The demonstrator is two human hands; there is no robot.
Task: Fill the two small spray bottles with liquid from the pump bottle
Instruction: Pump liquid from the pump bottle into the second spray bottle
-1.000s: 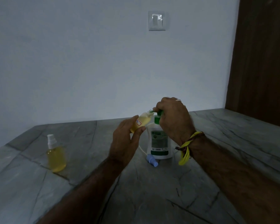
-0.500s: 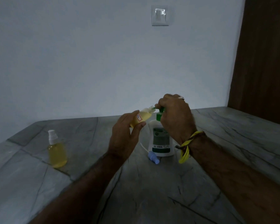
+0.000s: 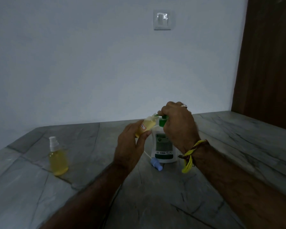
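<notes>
Left hand (image 3: 130,144) grips 1 open spray bottle (image 3: 146,127), tilted with its mouth at the green nozzle of the pump bottle (image 3: 163,144), which stands on the counter (image 3: 229,146). Right hand (image 3: 178,124) is curled over the pump head. This bottle looks mostly full of yellow liquid, and its blue sprayer (image 3: 155,164) lies beside the pump bottle. Capped bottle (image 3: 57,157) at far left looks full, so I judge 1 is done and the second needs topping and closing.

Both forearms reach forward, hands raised and nearly touching. The left hand (image 3: 130,144) curls in a grip, thumb uppermost; the right hand (image 3: 178,124) arches over, fingers bent downward.
</notes>
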